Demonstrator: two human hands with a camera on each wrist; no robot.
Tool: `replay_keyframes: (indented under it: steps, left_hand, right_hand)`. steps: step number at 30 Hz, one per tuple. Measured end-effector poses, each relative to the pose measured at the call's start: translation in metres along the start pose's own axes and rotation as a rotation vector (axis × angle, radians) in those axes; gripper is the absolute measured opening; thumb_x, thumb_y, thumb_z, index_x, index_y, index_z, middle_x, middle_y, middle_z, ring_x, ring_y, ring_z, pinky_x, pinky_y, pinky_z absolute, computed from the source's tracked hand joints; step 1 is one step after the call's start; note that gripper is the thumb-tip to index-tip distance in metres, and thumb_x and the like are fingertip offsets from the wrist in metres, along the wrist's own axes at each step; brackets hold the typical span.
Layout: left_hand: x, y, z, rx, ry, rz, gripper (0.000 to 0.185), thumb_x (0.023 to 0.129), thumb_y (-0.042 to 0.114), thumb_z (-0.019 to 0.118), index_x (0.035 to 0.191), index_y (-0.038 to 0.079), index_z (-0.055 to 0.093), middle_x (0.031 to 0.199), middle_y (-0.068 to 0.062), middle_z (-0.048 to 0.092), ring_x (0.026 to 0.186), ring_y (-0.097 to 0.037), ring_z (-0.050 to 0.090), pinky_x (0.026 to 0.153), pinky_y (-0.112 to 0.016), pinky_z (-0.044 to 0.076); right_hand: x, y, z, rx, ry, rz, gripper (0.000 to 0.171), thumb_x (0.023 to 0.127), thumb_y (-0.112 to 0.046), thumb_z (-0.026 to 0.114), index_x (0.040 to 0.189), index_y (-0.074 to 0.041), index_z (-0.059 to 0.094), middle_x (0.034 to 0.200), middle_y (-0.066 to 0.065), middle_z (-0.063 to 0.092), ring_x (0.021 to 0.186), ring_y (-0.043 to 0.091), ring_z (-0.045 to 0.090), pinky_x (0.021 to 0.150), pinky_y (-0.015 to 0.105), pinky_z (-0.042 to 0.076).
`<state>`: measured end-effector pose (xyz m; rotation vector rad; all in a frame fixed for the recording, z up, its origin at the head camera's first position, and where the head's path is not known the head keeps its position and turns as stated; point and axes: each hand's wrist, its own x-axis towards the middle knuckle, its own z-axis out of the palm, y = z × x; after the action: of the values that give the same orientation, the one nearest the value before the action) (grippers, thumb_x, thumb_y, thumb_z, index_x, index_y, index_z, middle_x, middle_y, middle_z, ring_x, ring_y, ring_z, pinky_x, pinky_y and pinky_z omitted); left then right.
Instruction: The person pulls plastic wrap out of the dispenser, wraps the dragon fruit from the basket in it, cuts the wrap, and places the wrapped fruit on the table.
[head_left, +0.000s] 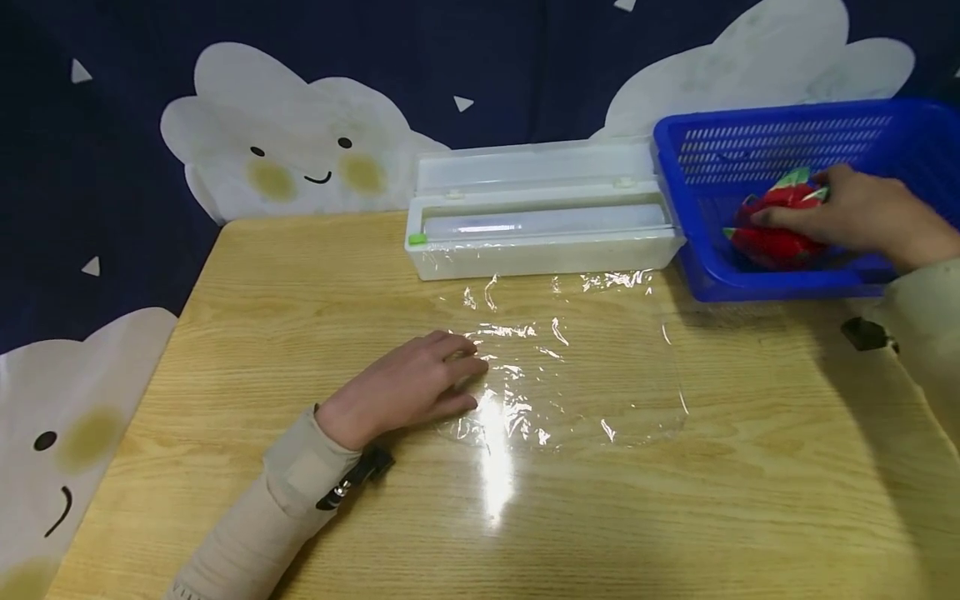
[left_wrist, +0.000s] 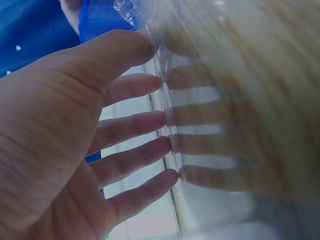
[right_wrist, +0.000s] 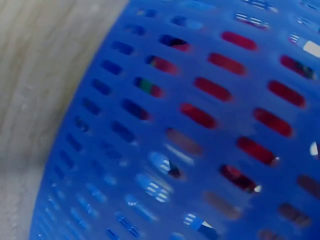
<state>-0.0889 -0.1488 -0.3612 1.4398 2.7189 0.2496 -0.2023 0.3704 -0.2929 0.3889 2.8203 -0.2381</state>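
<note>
Inside the blue basket (head_left: pixel 697 242) at the right, my right hand (head_left: pixel 862 208) grips a red dragon fruit (head_left: pixel 776 246) with green-tipped scales. Through the basket's slots the right wrist view shows patches of the red dragon fruit (right_wrist: pixel 212 89), the hand mostly hidden behind the basket wall. A sheet of clear plastic wrap (head_left: pixel 577 367) lies spread over the table, drawn from the white dispenser box (head_left: pixel 547 257). Over the sheet's left edge rests my left hand (head_left: pixel 408 383), its fingers spread. In the left wrist view its fingertips (left_wrist: pixel 159 120) touch the shiny surface.
The dispenser's lid (head_left: pixel 532 167) stands raised at the back, with the wrap roll (head_left: pixel 555 222) inside and a green slider (head_left: pixel 417 239) at its left end. The basket stands right beside it. A dark blue cloth with clouds (head_left: pixel 300 133) hangs behind the wooden table (head_left: pixel 300 283).
</note>
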Motion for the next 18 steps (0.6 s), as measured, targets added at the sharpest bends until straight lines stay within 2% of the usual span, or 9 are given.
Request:
replay_keyframes:
  steps: [3, 5, 9, 12, 15, 18]
  left_hand:
    - [-0.0005, -0.0004, 0.0000, 0.001, 0.005, -0.002, 0.042, 0.098, 0.037, 0.069, 0.132, 0.013, 0.069, 0.133, -0.011, 0.069, 0.122, -0.028, 0.065, 0.111, -0.043, 0.053]
    - [-0.0007, -0.0007, -0.0002, 0.001, 0.006, -0.001, 0.042, 0.098, 0.037, 0.069, 0.132, 0.013, 0.069, 0.133, -0.011, 0.069, 0.122, -0.028, 0.065, 0.111, -0.042, 0.053]
    - [-0.0014, -0.0011, -0.0007, -0.002, -0.001, -0.001, 0.042, 0.098, 0.037, 0.069, 0.132, 0.013, 0.068, 0.133, -0.010, 0.069, 0.122, -0.028, 0.065, 0.111, -0.042, 0.053]
    - [-0.0012, -0.0015, -0.0006, 0.001, -0.004, 0.002, 0.042, 0.099, 0.037, 0.068, 0.132, 0.013, 0.068, 0.133, -0.011, 0.069, 0.122, -0.028, 0.065, 0.111, -0.042, 0.053]
    - [-0.0010, -0.0015, -0.0007, -0.002, -0.010, -0.004, 0.042, 0.099, 0.037, 0.068, 0.133, 0.012, 0.068, 0.134, -0.011, 0.068, 0.123, -0.029, 0.065, 0.111, -0.043, 0.053]
    - [-0.0010, -0.0012, -0.0012, -0.006, -0.020, -0.011, 0.043, 0.099, 0.038, 0.068, 0.134, 0.012, 0.068, 0.135, -0.012, 0.068, 0.124, -0.030, 0.064, 0.112, -0.044, 0.052]
  right_hand:
    - [0.0007, -0.0005, -0.0016, 0.011, -0.019, -0.020, 0.111, 0.096, -0.070, 0.049, 0.157, 0.015, 0.011, 0.131, 0.049, 0.037, 0.112, 0.062, 0.046, 0.095, 0.072, 0.049]
    - [0.0021, 0.0000, -0.0017, 0.034, -0.037, -0.038, 0.109, 0.097, -0.066, 0.052, 0.158, 0.013, 0.008, 0.135, 0.049, 0.035, 0.115, 0.062, 0.045, 0.093, 0.071, 0.051]
    - [0.0053, 0.0018, -0.0018, 0.109, -0.089, -0.089, 0.112, 0.096, -0.059, 0.060, 0.160, 0.011, 0.000, 0.141, 0.048, 0.031, 0.116, 0.064, 0.047, 0.075, 0.061, 0.061]
    - [0.0072, 0.0030, -0.0027, 0.143, -0.123, -0.123, 0.113, 0.096, -0.056, 0.063, 0.160, 0.011, -0.002, 0.144, 0.048, 0.029, 0.116, 0.064, 0.048, 0.066, 0.055, 0.062]
    - [0.0084, 0.0033, -0.0046, 0.134, -0.159, -0.156, 0.111, 0.097, -0.053, 0.062, 0.160, 0.010, -0.004, 0.148, 0.048, 0.026, 0.121, 0.064, 0.044, 0.071, 0.057, 0.060]
    - [0.0084, 0.0027, -0.0068, 0.119, -0.195, -0.178, 0.109, 0.099, -0.051, 0.062, 0.160, 0.009, -0.006, 0.149, 0.047, 0.023, 0.124, 0.064, 0.039, 0.084, 0.067, 0.055]
